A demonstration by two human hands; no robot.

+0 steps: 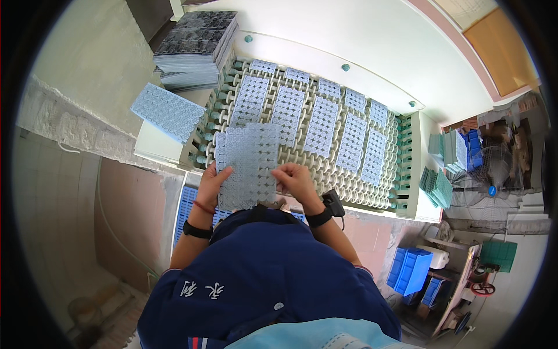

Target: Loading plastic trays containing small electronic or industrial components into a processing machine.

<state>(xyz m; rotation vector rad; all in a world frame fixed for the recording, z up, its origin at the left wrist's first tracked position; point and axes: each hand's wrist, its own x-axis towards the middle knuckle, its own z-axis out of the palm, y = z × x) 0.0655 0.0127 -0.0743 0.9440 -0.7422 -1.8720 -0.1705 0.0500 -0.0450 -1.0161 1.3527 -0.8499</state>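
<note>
My left hand [213,182] grips the left edge of a few overlapping pale blue-grey perforated panels [249,168], which look like circuit board panels. The thumb lies on top of them, and I cannot tell how many there are. At their right edge, my right hand [294,181] is closed in a pinch, its fingertips on or right beside the edge. The panels are in front of my waist, overlapping the near edge of a roller conveyor [314,166]. Rows of similar panels [321,125] lie flat on its white rollers.
A tall stack of panels [195,43] stands at the back left, with a loose light blue panel [167,112] on the ledge before it. More panels [437,186] lean at the right end. Blue crates [410,270] stand on the lower right, near a fan [493,180].
</note>
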